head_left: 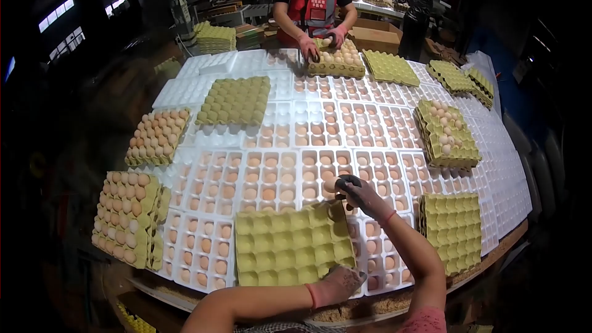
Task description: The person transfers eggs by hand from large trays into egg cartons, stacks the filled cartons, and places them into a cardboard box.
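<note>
While the left hand (339, 285) rests at the near right corner of a yellow-green pulp tray (293, 243), the right hand (361, 196) has a pale egg (331, 184) pinched between its dark fingertips; that egg sits just past the tray's far edge, over the white foam trays (300, 176), though whether it touches a cell I cannot tell; the left hand's fingers are partly hidden at the corner, so I cannot tell how tightly they close; both wrists show pink cuffs, and the pulp tray lies across the foam with its rows of cups facing up!

Look left, and there is a stack of egg-filled trays (120, 216) near the rim of the table, with another loaded tray (159, 135) beyond it; over on the right, a pulp tray (459, 155) carries a loose cluster of eggs (439, 114), and nearer this way lies an upturned-cup tray stack (453, 234); across the table, a co-worker in a red vest (317, 9) has pink-gloved hands (308, 47) at a full egg tray (336, 69), while more people work in the dim background!
</note>
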A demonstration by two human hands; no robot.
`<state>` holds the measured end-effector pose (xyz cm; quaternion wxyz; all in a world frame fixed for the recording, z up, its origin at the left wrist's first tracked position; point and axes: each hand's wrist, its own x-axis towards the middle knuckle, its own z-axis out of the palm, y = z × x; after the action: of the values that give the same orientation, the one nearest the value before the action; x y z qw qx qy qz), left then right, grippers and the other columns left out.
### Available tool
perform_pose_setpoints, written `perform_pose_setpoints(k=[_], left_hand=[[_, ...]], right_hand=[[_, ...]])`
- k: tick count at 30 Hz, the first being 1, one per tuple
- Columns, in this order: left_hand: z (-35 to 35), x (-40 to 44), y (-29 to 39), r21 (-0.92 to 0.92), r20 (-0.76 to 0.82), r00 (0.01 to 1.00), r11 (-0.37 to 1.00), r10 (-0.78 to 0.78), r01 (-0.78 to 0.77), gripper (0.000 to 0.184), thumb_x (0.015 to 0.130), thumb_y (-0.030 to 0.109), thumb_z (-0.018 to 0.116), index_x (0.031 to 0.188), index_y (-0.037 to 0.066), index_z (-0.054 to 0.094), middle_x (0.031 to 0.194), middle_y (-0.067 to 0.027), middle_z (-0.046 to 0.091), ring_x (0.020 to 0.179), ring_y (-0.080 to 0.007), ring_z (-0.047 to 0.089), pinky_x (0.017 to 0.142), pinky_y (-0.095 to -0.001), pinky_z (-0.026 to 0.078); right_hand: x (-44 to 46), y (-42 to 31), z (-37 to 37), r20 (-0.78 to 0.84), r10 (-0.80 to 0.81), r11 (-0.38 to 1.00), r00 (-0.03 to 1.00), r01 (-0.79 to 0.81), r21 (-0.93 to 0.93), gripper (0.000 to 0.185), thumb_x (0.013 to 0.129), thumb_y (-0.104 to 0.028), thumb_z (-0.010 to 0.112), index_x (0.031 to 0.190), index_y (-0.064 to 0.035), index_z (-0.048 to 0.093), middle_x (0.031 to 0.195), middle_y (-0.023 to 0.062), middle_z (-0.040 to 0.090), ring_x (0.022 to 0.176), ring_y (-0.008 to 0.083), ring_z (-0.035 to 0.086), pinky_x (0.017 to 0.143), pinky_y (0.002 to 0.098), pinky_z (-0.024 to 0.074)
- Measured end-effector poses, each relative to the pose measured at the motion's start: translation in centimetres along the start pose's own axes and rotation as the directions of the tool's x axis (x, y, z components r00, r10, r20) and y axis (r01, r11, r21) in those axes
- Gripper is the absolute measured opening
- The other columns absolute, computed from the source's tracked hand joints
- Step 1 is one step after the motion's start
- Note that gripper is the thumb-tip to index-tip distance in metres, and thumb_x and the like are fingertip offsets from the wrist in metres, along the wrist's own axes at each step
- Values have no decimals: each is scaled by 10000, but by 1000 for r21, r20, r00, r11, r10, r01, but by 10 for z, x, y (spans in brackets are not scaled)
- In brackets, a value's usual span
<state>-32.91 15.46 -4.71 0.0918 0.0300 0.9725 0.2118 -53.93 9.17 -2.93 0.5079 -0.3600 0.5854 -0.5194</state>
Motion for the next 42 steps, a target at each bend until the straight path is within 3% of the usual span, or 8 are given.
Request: perform_pose_setpoints(k=[6, 10, 13, 21, 24, 26, 34, 42], left_hand=[[-112, -40, -156, -692, -174, 894, 698, -413, 187, 530, 831, 325, 750, 1229, 30, 561, 1155, -132, 654, 1009, -227, 645, 874, -353, 509], [-129, -58, -299, -826, -402, 575, 553, -712, 107, 398, 840, 107, 742, 1188, 18, 569, 1048, -40, 630, 841, -81, 585, 706, -218, 514], [-134, -89, -358, -840, -435, 443, 531, -783, 114, 470, 798, 198, 775, 1189, 13, 593, 1089, -108, 659, 950, -154, 633, 778, -289, 525], [-137, -107, -410, -837, -515, 215, 541, -829, 80, 495, 797, 39, 751, 1236, -47, 539, 1168, -124, 618, 1025, -169, 597, 854, -297, 512], [-136, -114, -411, -861, -505, 154, 508, -849, -23, 521, 799, 25, 749, 1262, -47, 521, 1197, -116, 603, 1053, -164, 580, 874, -294, 505], [-115, -122, -428, -832, -554, 58, 551, -830, -67, 469, 839, 13, 696, 1276, 23, 527, 1084, -46, 607, 912, -108, 597, 737, -237, 527], [-123, -122, -438, -384, -658, 316, 666, -683, 639, 434, 840, 251, 704, 1233, 108, 587, 1205, -122, 614, 1105, -331, 582, 954, -380, 467], [-134, -67, -501, -138, -939, 161, 761, -304, 634, 348, 859, 225, 664, 1166, 73, 606, 1105, -192, 621, 984, -384, 606, 853, -443, 500]], right_hand=[[175, -35, 13, -239, -336, 895, 911, 229, -383, 449, 876, -435, 651, 1006, -5, 654, 765, 75, 639, 646, 163, 598, 646, 296, 511], [293, -16, -1, -349, -274, 690, 896, -70, -721, 431, 885, -398, 630, 1175, -80, 600, 1152, 158, 628, 997, 321, 635, 859, 410, 509], [315, -39, 13, -82, -75, 61, 994, -77, -995, 510, 850, -497, 627, 1203, -129, 614, 1238, 154, 595, 1135, 313, 592, 952, 439, 462], [375, -11, 127, -120, -709, 643, 695, 566, -517, 218, 874, -190, 670, 996, -17, 617, 953, 180, 634, 797, 364, 653, 685, 425, 529], [374, 13, 160, 185, -756, 434, 628, 692, -577, 231, 857, -206, 669, 1012, -44, 614, 1037, 171, 614, 875, 346, 640, 753, 411, 523], [387, 29, 169, 665, -607, -111, 434, 783, -612, 269, 822, -245, 673, 1032, -88, 613, 1132, 143, 580, 1017, 327, 589, 870, 410, 482], [369, 27, 169, 473, -678, -125, 562, 546, -828, 285, 823, -255, 645, 1066, -112, 606, 1164, 123, 561, 1104, 327, 527, 942, 440, 421], [272, 35, 148, 214, -615, 512, 759, 590, -624, 397, 858, -169, 660, 1236, -124, 544, 1196, 154, 560, 1017, 387, 586, 830, 449, 509]])
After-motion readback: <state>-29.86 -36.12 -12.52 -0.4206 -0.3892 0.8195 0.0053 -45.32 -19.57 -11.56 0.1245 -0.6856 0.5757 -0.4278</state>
